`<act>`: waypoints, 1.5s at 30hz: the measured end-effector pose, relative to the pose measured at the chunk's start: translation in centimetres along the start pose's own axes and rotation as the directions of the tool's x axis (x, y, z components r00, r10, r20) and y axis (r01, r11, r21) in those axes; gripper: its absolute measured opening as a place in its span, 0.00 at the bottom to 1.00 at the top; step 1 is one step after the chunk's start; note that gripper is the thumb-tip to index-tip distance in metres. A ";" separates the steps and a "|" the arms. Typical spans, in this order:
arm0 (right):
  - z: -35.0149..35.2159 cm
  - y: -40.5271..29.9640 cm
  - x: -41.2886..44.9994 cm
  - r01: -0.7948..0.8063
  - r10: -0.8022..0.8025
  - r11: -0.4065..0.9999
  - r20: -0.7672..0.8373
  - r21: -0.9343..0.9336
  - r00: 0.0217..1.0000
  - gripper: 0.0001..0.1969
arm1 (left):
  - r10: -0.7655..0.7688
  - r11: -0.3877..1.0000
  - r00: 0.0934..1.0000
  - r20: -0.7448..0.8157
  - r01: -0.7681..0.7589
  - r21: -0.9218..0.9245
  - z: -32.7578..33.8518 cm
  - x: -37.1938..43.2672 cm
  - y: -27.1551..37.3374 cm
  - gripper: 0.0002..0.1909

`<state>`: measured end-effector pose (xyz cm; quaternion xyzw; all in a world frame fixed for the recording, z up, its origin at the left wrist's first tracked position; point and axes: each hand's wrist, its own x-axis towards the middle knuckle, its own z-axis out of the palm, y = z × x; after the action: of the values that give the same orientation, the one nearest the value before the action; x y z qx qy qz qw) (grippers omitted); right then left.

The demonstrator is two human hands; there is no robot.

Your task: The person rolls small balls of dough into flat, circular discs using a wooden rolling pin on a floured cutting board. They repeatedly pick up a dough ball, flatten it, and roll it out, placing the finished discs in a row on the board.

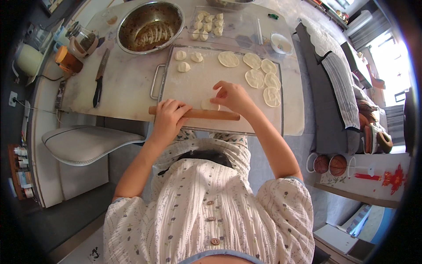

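My left hand (168, 115) lies over the left part of a wooden rolling pin (214, 114), its fingers wrapped on the wood. Just beyond the pin is a small flattened dough disc (209, 104) on a floured pastry board (191, 87). Over that disc's right edge hovers my right hand (233, 95), thumb and forefinger apart; whether the thumb touches the dough is unclear. Several rolled dough wrappers (255, 78) lie at the board's right and far side, some overlapping. Three dough lumps (183, 67) sit at its far left corner.
Left of the board are its metal handle (154, 82) and a knife (100, 81). Behind stand a steel bowl (132, 19) with filling residue, a clear tray (239, 24) holding several dumplings, and a small white bowl (281, 44). A chair (89, 143) stands at left.
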<state>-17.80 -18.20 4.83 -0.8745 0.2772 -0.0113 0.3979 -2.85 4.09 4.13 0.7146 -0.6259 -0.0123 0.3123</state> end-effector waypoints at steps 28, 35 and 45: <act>2.5 -0.9 -1.6 -0.036 0.016 0.974 -0.092 -0.225 0.996 0.18 | 0.041 0.999 0.998 0.038 -0.041 0.007 1.4 -0.9 -0.8 0.25; 2.2 0.3 2.4 0.165 -0.162 0.982 0.042 -0.090 0.986 0.12 | 0.148 0.984 0.982 0.114 -0.135 -0.114 -1.0 0.9 -4.8 0.16; 2.8 -1.8 6.4 0.112 -0.115 0.993 0.091 0.036 0.989 0.12 | -0.092 0.907 0.978 -0.189 0.160 0.391 5.7 7.6 -5.2 0.07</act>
<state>-10.84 -18.49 2.87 -0.8823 0.2078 0.0024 0.4223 1.08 -5.12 -0.01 0.8011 -0.5392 0.1564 0.2077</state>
